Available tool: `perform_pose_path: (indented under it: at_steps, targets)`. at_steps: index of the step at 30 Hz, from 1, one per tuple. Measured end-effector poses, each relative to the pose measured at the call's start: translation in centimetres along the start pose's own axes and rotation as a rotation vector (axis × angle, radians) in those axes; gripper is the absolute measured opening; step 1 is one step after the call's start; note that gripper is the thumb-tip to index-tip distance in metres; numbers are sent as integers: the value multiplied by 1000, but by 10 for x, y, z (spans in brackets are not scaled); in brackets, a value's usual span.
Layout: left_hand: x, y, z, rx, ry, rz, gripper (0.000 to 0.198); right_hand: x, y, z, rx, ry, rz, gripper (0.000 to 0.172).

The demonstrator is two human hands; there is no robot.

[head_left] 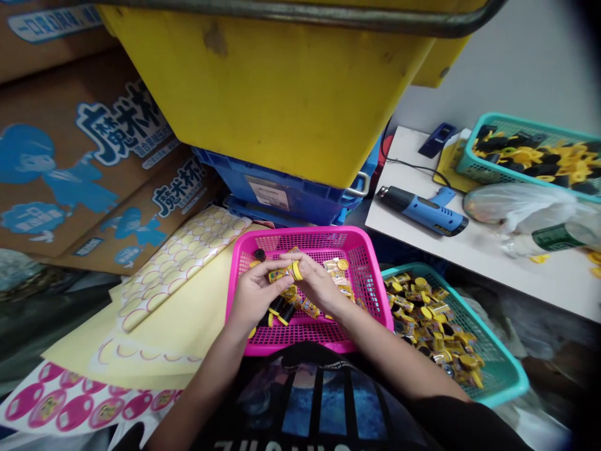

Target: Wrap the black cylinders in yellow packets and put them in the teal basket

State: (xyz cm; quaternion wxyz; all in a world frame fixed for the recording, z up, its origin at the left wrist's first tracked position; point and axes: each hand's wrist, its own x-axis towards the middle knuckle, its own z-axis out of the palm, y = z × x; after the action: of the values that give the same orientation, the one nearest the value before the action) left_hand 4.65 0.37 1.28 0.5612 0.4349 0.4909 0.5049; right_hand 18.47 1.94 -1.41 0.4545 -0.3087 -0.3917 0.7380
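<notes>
Above a pink basket (307, 346), my left hand (256, 291) holds a small yellow-capped tube (282, 274) with a printed wrap, fingers closed round its body. My right hand (319, 285) grips the same tube at its yellow cap end. Below the hands, several more tubes (310, 308) lie in the basket, some wrapped, some with black bodies (286, 312) and yellow caps. Clear-looking tubes (335, 269) lie at the basket's right side, partly behind my right hand.
Sticker sheets (188, 313) lie at left beside cardboard boxes (56, 156). Yellow (282, 94) and blue crates (282, 194) stand ahead. At right are a teal basket (504, 382) of tubes and a white table (493, 269) with a heat gun (422, 212), bottle and another teal basket (469, 160).
</notes>
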Motion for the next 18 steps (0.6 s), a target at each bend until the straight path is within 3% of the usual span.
perform_pose_path:
  at_steps: [7,12,18]
  targets:
    - [-5,2,10,18,2,-3,32,-4,-11,-6,48,-12,65,50]
    - [-4,3,16,17,-22,-2,29,-6,-11,-7,87,-33,25,49]
    - [-1,-6,23,-15,-79,-31,28,-12,-4,-18,-32,-51,56,62]
